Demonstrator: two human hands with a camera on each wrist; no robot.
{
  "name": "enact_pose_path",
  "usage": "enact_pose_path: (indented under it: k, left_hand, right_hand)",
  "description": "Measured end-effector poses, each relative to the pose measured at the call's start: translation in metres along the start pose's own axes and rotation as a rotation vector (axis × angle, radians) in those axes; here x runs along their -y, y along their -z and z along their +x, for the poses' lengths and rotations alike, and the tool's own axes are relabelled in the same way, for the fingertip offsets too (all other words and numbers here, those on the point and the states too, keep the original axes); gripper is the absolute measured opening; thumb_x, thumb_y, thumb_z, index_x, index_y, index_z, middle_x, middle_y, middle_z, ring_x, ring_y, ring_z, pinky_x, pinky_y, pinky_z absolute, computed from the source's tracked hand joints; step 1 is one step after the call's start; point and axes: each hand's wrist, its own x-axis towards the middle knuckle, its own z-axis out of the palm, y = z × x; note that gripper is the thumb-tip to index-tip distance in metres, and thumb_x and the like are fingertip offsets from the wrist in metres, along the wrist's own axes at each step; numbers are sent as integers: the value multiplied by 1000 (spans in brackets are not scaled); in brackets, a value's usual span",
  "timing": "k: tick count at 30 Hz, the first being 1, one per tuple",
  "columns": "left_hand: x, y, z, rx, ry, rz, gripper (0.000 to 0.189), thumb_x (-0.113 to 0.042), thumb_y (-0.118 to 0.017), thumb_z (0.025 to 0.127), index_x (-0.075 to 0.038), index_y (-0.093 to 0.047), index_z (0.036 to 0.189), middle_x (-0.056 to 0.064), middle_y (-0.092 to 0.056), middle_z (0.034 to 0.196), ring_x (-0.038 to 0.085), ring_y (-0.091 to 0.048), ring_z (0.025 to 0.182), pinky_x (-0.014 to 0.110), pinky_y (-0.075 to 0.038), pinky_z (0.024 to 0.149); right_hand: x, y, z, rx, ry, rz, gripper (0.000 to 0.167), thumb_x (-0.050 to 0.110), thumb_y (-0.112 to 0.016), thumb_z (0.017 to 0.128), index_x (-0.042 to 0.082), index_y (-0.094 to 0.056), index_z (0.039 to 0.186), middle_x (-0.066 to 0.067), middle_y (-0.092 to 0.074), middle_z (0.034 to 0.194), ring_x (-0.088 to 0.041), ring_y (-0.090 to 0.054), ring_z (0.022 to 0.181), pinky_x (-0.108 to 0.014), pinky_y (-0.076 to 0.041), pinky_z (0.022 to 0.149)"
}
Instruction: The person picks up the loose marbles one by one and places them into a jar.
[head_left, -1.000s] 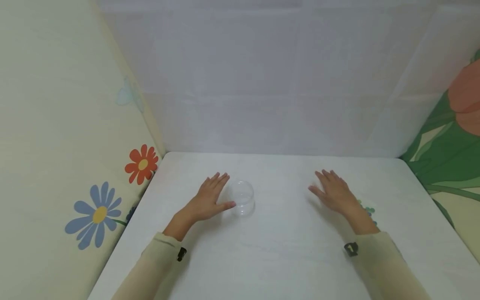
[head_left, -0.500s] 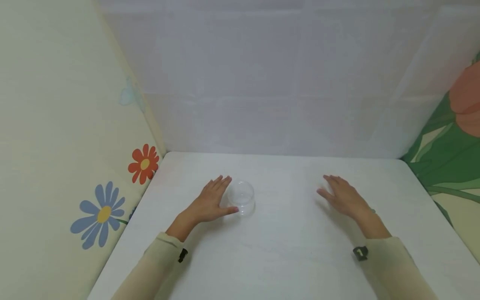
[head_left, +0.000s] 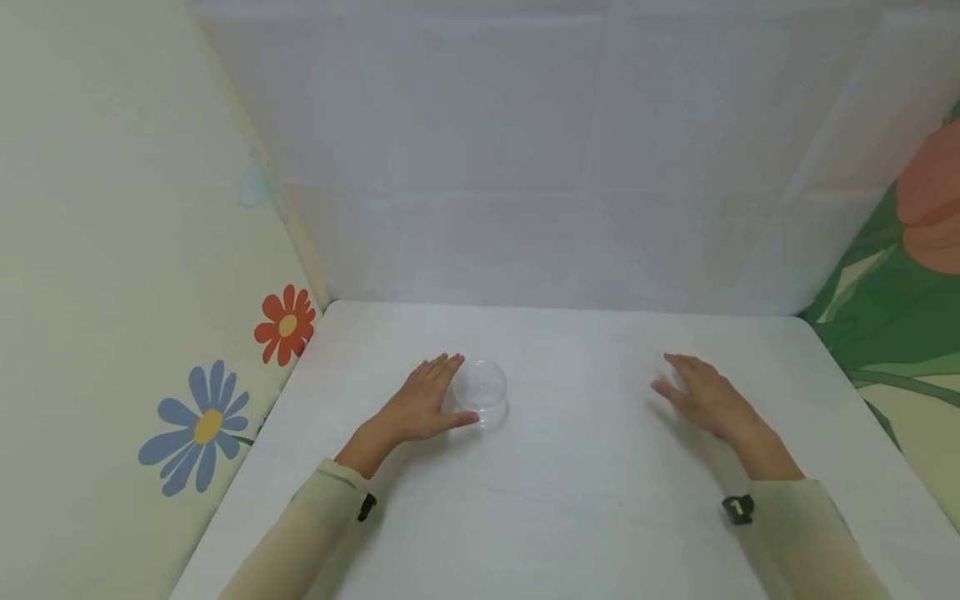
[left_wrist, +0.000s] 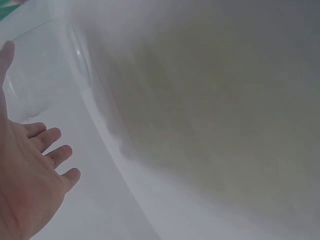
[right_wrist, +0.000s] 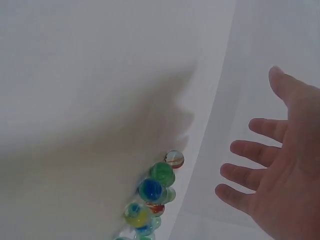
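A clear round container [head_left: 483, 392] stands upright on the white table [head_left: 555, 500]; nothing shows inside it. Spread beside its left side is my left hand [head_left: 416, 407], with thumb and fingers apart; whether they touch the wall I cannot tell. The left wrist view has the clear container [left_wrist: 45, 70] just beyond the fingers of my left hand [left_wrist: 30, 175]. Off to the right, my right hand [head_left: 708, 400] hovers over the table with relaxed fingers and holds nothing. Several glass marbles [right_wrist: 151, 190] lie near my right hand [right_wrist: 280, 165] in the right wrist view; in the head view they are hidden.
A pale sheet [head_left: 525, 167] hangs behind the table's far edge. To the left is a wall with printed flowers [head_left: 206, 427], and at the right a printed tulip panel [head_left: 915, 308]. White table surface lies between the two hands.
My right hand has moved to the right and slightly nearer, now covering the marbles seen earlier. The left hand has shifted slightly toward the container, which stays in place.
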Motion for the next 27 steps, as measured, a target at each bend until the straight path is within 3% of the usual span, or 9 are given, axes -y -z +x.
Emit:
enact_pose_path:
  k: [9,20,27]
  left_hand:
    - [-4,1,3,21,14,-52,107,-70,-65,86,-6,-24,160,16,-30,164,35,-22,153,52,-15,126]
    - [-8,-6,5,15,55,-167,109,-68,-74,80,-4,-31,157,18,-40,157,33,-41,143,52,-39,116]
    - [-8,-9,6,7,77,-214,103,-62,-76,82,-4,-34,156,18,-44,154,33,-44,140,52,-41,114]
  right_hand:
    - [-16,11,-7,16,-53,23,81,55,-44,105,-6,-27,155,-38,-22,156,-57,-20,143,-73,-20,113]
    - [-40,14,-20,27,-22,23,78,49,-46,106,-12,-30,151,-42,-24,152,-61,-22,139,-74,-20,112]
    - [-51,15,-24,24,-9,1,69,40,-49,107,-14,-35,147,-44,-29,148,-61,-27,136,-73,-23,111]
